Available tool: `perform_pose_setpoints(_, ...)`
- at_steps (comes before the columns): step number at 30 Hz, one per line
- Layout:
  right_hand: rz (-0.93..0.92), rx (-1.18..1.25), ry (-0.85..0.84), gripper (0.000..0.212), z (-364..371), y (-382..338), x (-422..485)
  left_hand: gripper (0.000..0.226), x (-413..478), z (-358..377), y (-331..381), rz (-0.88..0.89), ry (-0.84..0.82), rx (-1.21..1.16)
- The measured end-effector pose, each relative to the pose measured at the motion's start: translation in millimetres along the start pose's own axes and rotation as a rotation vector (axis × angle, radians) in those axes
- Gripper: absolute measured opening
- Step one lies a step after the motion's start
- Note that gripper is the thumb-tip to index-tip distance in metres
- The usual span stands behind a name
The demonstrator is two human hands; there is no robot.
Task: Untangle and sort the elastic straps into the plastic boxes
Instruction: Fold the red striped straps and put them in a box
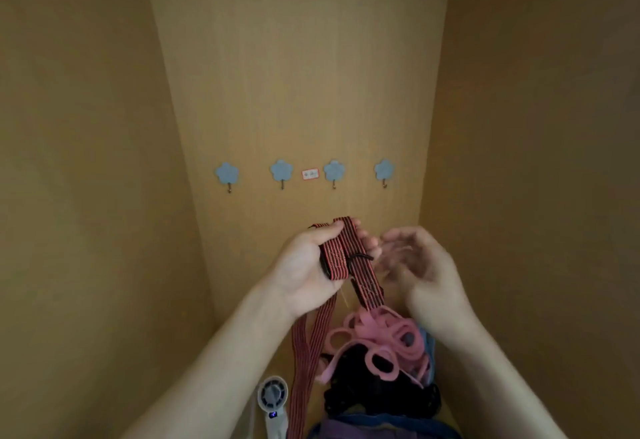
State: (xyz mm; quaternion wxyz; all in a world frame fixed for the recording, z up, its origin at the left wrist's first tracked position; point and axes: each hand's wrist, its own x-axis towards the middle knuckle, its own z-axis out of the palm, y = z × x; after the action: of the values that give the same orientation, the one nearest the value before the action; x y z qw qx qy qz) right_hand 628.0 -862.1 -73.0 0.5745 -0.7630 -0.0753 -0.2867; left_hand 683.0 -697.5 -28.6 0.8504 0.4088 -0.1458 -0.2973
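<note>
Nearest us lay a small fan [273, 400] and, just beside it, the tangle: black straps [367, 393] under pink straps [377, 334]. Above the heap our left hand [308, 265] gripped a folded striped strap [337, 258], thumb clamped over it, its tails hanging towards the pile. Our right hand [426, 272] hovered just beside it, blurred, fingers seemingly loose and holding nothing. We judged we were mid-untangling. Next we needed to slip off the dark band [360, 257] round the strap and lift its tails clear of the pink ones. No boxes showed plainly. Hooks [282, 171] lined the back wall.
</note>
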Motion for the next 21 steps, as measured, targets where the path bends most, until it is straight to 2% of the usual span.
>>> perform_pose_setpoints(2,-0.329,-0.243,-0.091,0.058,3,-13,-14,0.028,0,-3,10,-0.007,0.049,-0.013)
perform_pose_setpoints(3,-0.429,-0.346,-0.131,0.064,5,-15,-18,0.029,-1,-6,13,-0.01,0.073,-0.034)
perform_pose_setpoints(6,-0.534,-0.529,-0.232,0.073,15,-15,-17,0.031,-5,-13,21,-0.025,0.131,-0.12)
perform_pose_setpoints(11,-0.621,-0.642,-0.223,0.075,34,-2,-4,0.04,-12,-15,29,-0.022,0.184,-0.174)
perform_pose_setpoints(16,-0.616,-0.345,-0.027,0.043,47,-17,2,0.041,-21,-28,32,-0.067,0.136,-0.141)
perform_pose_setpoints(19,-0.534,-0.288,0.108,0.033,47,-24,12,0.048,-23,-36,22,-0.114,0.103,-0.079)
perform_pose_setpoints(21,-0.509,-0.276,0.12,0.034,52,-24,12,0.05,-24,-38,12,-0.138,0.093,-0.065)
